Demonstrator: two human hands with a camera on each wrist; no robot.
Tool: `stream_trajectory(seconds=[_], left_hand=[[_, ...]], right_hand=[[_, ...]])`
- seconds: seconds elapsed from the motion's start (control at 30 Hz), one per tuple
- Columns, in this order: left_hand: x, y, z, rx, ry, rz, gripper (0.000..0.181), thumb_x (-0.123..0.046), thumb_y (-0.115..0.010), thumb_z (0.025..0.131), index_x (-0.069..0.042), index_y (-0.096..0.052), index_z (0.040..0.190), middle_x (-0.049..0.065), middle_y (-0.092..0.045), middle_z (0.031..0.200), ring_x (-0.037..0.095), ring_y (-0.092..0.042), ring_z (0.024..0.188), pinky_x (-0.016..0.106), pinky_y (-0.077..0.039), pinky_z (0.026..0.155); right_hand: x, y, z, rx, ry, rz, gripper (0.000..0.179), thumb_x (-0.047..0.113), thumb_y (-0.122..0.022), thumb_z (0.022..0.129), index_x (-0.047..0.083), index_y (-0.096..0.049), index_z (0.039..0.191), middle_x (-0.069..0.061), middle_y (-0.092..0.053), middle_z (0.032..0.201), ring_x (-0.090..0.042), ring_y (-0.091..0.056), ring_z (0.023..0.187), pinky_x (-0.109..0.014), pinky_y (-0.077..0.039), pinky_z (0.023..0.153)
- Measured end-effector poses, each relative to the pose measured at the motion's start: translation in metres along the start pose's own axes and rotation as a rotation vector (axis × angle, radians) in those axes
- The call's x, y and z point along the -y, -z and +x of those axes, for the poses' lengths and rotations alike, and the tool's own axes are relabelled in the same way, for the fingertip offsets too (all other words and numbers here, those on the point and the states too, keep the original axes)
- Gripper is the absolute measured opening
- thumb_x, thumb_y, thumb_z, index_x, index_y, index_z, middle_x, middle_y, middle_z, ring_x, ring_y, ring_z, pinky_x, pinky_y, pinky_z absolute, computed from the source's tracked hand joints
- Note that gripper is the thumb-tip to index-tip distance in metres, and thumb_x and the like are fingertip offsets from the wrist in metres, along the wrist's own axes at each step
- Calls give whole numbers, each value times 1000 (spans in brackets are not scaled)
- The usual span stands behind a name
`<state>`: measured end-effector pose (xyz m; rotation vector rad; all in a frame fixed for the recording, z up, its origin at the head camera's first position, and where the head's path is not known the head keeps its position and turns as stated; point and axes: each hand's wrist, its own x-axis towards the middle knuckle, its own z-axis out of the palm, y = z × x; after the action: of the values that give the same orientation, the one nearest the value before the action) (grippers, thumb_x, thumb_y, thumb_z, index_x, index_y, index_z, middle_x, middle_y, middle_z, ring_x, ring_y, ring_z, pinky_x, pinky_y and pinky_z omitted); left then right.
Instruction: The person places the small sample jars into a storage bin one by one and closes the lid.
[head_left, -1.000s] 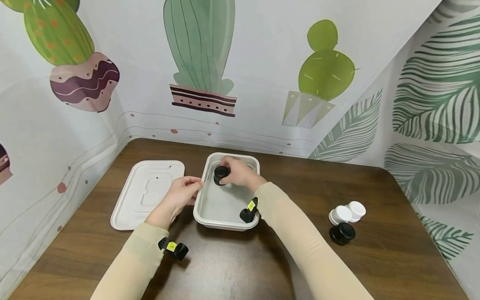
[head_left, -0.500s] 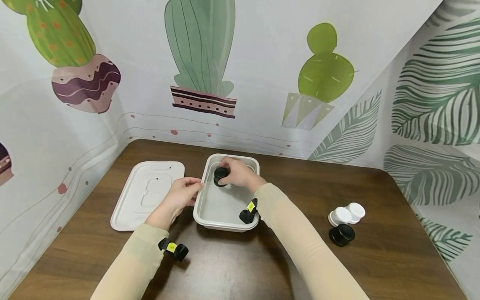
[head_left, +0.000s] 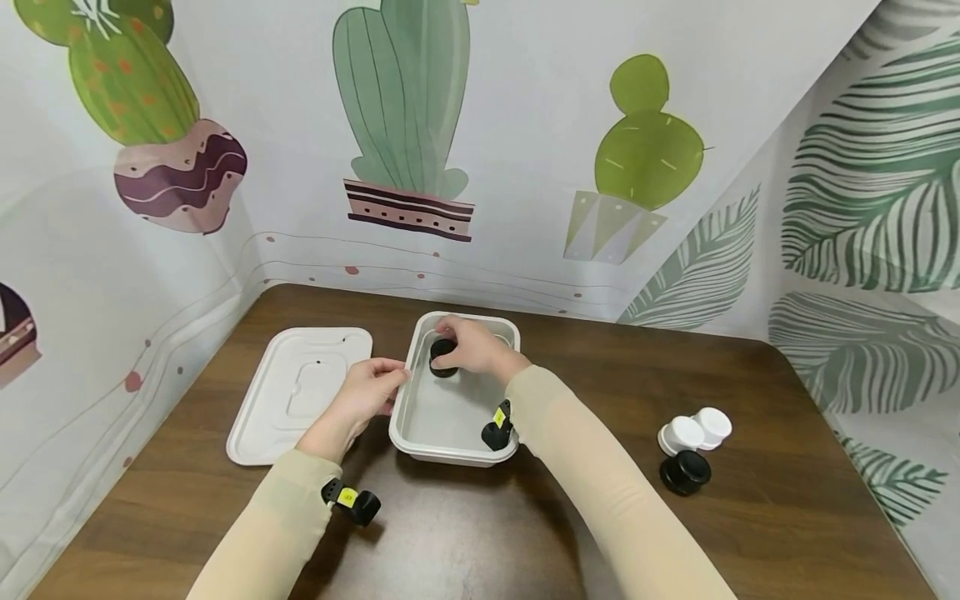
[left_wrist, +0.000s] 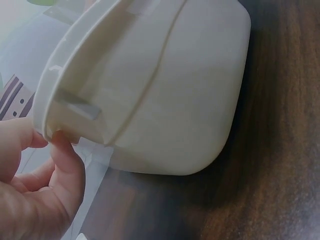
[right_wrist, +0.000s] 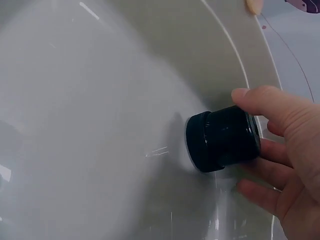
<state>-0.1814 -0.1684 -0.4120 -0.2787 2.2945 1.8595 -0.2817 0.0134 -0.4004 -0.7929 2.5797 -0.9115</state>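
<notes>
A light-grey rectangular tub [head_left: 399, 421] stands on the table, its inside facing up. My left hand [head_left: 366, 390] pinches the tub's left rim between thumb and fingers, as the left wrist view shows with the hand [left_wrist: 42, 200] at the rim's edge. Inside the tub, toward the far left corner, my right hand [head_left: 476, 346] holds a small black round jar [head_left: 442, 358]. In the right wrist view, the jar [right_wrist: 227, 137] has its wider end against the tub floor, and the fingers [right_wrist: 267, 102] are around its narrower end.
The tub's white lid [head_left: 255, 417] lies flat to the left, partly behind my left hand. On the right of the table, another black jar [head_left: 686, 472] stands by two white jars [head_left: 684, 433]. A cactus-print cloth [head_left: 525, 167] hangs behind the table.
The head view has tilted slightly, so the scene sits a little lower. Both hands keep their places, the left on the rim and the right on the jar.
</notes>
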Motion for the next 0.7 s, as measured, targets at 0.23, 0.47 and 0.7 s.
stream_trajectory(seconds=[0.23, 0.47, 0.7], left_hand=[[-2, -1, -2, 6, -6, -9, 37, -15, -55, 90, 7, -54, 120, 9, -65, 89, 10, -61, 67, 27, -54, 56], [-1, -3, -2, 2, 6, 5, 35, -16, -55, 91, 6, -55, 119, 12, -65, 93, 11, -62, 69, 27, -55, 57], [-3, -2, -4, 0, -3, -10, 37, -16, -55, 90, 7, -54, 120, 15, -65, 95, 11, -61, 68, 26, -54, 56]], right_hand=[[2, 1, 1, -9, 16, -34, 58, 25, -76, 78, 8, -51, 127, -12, -59, 126, -22, -54, 120, -33, -42, 103], [9, 10, -5, -12, 5, -53, 56, 26, -75, 79, 9, -50, 127, -10, -58, 128, -21, -53, 121, -35, -43, 102], [15, 22, -14, -34, 25, -109, 57, 28, -75, 79, 9, -52, 128, -9, -59, 126, -23, -55, 118, -35, -45, 99]])
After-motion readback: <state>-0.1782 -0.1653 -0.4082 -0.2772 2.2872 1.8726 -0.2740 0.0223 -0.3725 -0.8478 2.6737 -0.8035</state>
